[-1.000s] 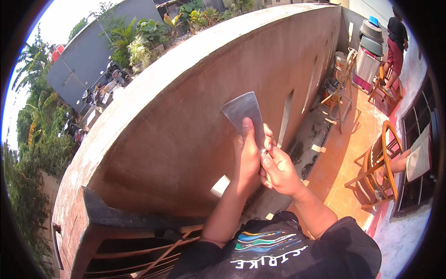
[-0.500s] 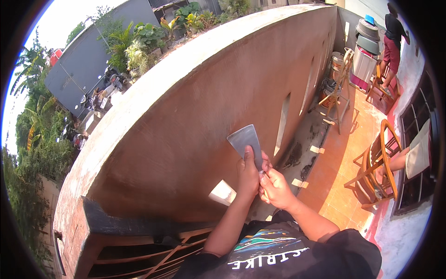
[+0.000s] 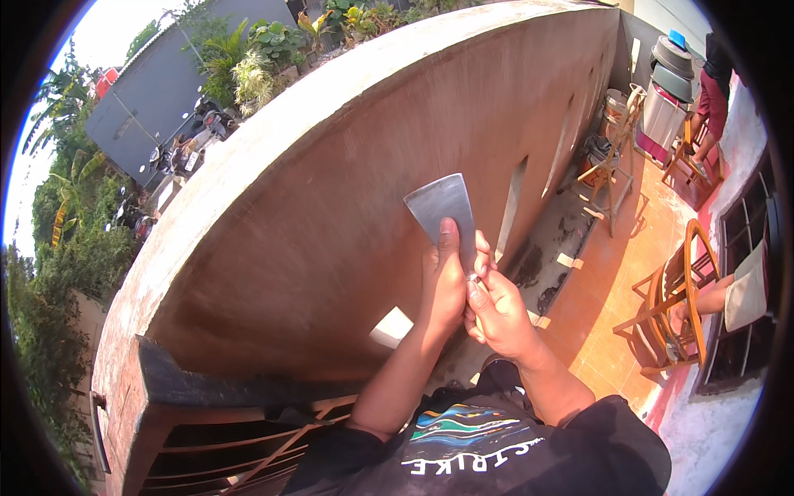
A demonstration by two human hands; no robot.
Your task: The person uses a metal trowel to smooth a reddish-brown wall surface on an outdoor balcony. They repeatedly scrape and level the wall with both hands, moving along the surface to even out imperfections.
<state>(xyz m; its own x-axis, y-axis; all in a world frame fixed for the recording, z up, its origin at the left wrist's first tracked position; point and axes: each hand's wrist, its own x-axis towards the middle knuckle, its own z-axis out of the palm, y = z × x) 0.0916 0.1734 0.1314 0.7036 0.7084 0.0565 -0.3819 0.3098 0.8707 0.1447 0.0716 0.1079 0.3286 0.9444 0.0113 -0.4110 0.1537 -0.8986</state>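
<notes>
Both hands meet on one metal scraper [image 3: 442, 208], a flat grey blade that widens toward its top edge and is held upright in front of the person's chest, against the backdrop of a long plastered wall [image 3: 331, 207]. The left hand [image 3: 443, 281] is wrapped around the lower part of the tool, its thumb laid flat up the face of the blade. The right hand [image 3: 499, 310] is closed just beside it, touching the left hand, with its fingers pinched at the blade's lower right edge where the handle begins; the handle itself is hidden inside the two grips. The blade's face looks dull and smeared, with no sharp detail to be made out.

Below the hands, the person's dark shirt with a coloured print [image 3: 488, 446] fills the lower edge of the view. The wall curves from lower left to upper right, brownish on its face and pale along its top. At its near end stands a dark wooden gate [image 3: 223, 446] with slanted bars. To the right, on an orange tiled floor [image 3: 612, 289], stand wooden chairs [image 3: 674, 306]; farther back another person in red shorts [image 3: 710, 91] stands near stacked grey and blue containers [image 3: 670, 74]. Beyond the wall lie green plants [image 3: 248, 58] and parked motorbikes [image 3: 178, 153].
</notes>
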